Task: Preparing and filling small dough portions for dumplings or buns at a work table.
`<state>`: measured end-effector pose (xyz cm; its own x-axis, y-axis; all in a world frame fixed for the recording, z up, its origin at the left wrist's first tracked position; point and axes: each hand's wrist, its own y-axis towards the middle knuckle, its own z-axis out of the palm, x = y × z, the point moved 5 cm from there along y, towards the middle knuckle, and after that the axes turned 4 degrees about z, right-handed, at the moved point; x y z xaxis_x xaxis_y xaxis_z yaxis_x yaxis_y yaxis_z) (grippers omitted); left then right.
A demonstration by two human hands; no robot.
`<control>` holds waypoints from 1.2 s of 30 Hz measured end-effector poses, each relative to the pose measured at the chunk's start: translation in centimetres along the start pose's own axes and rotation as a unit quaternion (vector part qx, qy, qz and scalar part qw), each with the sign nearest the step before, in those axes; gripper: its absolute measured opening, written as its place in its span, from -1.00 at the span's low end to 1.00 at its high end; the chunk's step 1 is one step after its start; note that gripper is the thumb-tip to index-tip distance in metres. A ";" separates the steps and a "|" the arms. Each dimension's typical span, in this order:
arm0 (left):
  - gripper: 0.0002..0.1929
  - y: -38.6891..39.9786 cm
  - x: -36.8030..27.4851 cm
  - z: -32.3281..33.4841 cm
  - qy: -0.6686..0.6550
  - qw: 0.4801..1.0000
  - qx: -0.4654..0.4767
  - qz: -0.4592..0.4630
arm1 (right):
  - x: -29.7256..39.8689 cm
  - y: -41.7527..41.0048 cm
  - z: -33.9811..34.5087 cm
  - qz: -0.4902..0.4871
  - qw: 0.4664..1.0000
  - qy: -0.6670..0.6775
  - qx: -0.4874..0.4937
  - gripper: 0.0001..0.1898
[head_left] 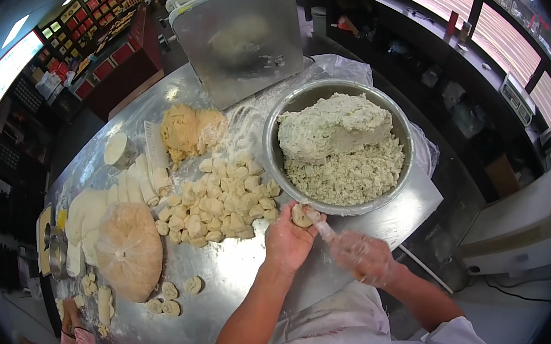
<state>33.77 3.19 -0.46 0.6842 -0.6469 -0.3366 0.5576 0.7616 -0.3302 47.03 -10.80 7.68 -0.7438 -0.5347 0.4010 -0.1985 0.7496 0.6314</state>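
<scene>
My left hand (pixel 288 240) cups a small dough round (pixel 302 216) just off the near rim of a steel bowl. In my blurred right hand (pixel 362 257) is a short pale spatula (pixel 324 228), its far end at the dough's edge. A crumbly, green-flecked filling (pixel 349 174) lies in the steel bowl (pixel 275 172), with a large packed mound (pixel 333 124) of it behind. Left of the bowl, a heap of small dough pieces (pixel 218 200) spreads over the steel table (pixel 239 281). Several flattened filled rounds (pixel 171 308) sit nearer me, to the left.
A plastic-wrapped dough mass (pixel 130 250), dough rolls (pixel 133 184) and a yellowish dough lump (pixel 185 131) occupy the table's left side. Behind them stands a machine with a metal guard (pixel 241 39). Another person's hand (pixel 70 313) works at the lower left. A white carton (pixel 518 232) is at right.
</scene>
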 end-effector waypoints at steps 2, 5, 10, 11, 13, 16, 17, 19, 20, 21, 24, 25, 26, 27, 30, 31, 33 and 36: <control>-0.69 -0.2 0.3 0.0 -0.002 1.000 -0.029 -0.008 | 1.6 -0.3 0.2 -0.006 1.000 -0.008 0.024 -0.69; -0.74 -1.3 0.4 -0.4 -0.016 0.996 -0.086 -0.014 | 2.0 -1.6 0.4 -0.008 0.999 0.003 0.033 -0.72; -0.84 -2.9 -1.5 -2.0 0.067 0.995 -0.061 0.044 | -1.1 -2.8 -1.9 0.235 0.945 0.164 -0.157 -0.77; -0.84 -3.6 -2.0 -2.5 0.065 0.995 -0.064 0.047 | -1.3 -2.2 -2.0 0.235 0.945 0.168 -0.154 -0.77; -0.74 -5.7 -4.3 -3.8 0.158 0.980 -0.064 0.103 | -2.2 -1.2 -2.8 0.282 0.925 0.163 -0.196 -0.70; -0.47 -10.6 -8.3 -6.6 0.298 0.935 -0.121 0.148 | -2.9 -1.5 -2.7 0.317 0.907 0.189 -0.204 -0.70; -0.44 -12.4 -9.5 -8.5 0.342 0.915 -0.132 0.170 | -3.0 -1.7 -2.6 0.321 0.901 0.200 -0.210 -0.71; -0.47 -15.9 -12.3 -15.3 0.570 0.792 -0.092 0.196 | -2.9 -1.0 -2.5 0.325 0.899 0.209 -0.204 -0.73; -0.47 -17.7 -13.6 -16.4 0.571 0.792 -0.097 0.194 | -3.0 -1.1 -2.6 0.329 0.900 0.200 -0.206 -0.74; -0.50 -19.0 -14.8 -15.5 0.747 0.631 -0.086 0.190 | -3.2 -1.0 -2.6 0.331 0.901 0.189 -0.209 -0.75; -0.55 -19.1 -14.7 -11.9 0.887 0.386 -0.137 0.215 | -4.1 -1.3 -3.1 0.320 0.904 0.171 -0.227 -0.76; -0.56 -18.5 -14.8 -10.0 0.885 0.333 -0.203 0.255 | -4.1 -1.3 -3.3 0.312 0.905 0.167 -0.238 -0.76; -0.47 -17.1 -14.7 -9.9 0.879 0.347 -0.194 0.265 | -3.8 -1.0 -3.3 0.315 0.905 0.166 -0.234 -0.76; -0.44 -15.0 -14.1 -8.7 0.874 0.352 -0.173 0.287 | -3.7 -0.8 -3.1 0.314 0.906 0.163 -0.233 -0.76; -0.49 -8.3 -11.7 -4.3 0.882 0.303 -0.126 0.339 | -3.1 0.0 -2.3 0.286 0.916 0.190 -0.207 -0.77; -0.49 -6.9 -12.2 -5.1 0.880 0.305 -0.128 0.340 | -2.9 0.4 -2.4 0.284 0.918 0.188 -0.204 -0.77; -0.63 -4.1 -12.5 -6.4 0.888 0.299 -0.069 0.343 | -3.5 0.6 -2.5 0.326 0.906 0.191 -0.189 -0.78; -0.77 -6.7 -12.7 -6.5 0.833 0.336 -0.058 0.435 | -4.4 0.2 -4.0 0.365 0.888 0.196 -0.202 -0.78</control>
<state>18.26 6.08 0.25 -0.7027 0.6224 -0.3447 0.3987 0.7457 0.5338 52.80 -9.81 8.67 -0.2861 -0.1182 0.9509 0.5479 0.7940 0.2636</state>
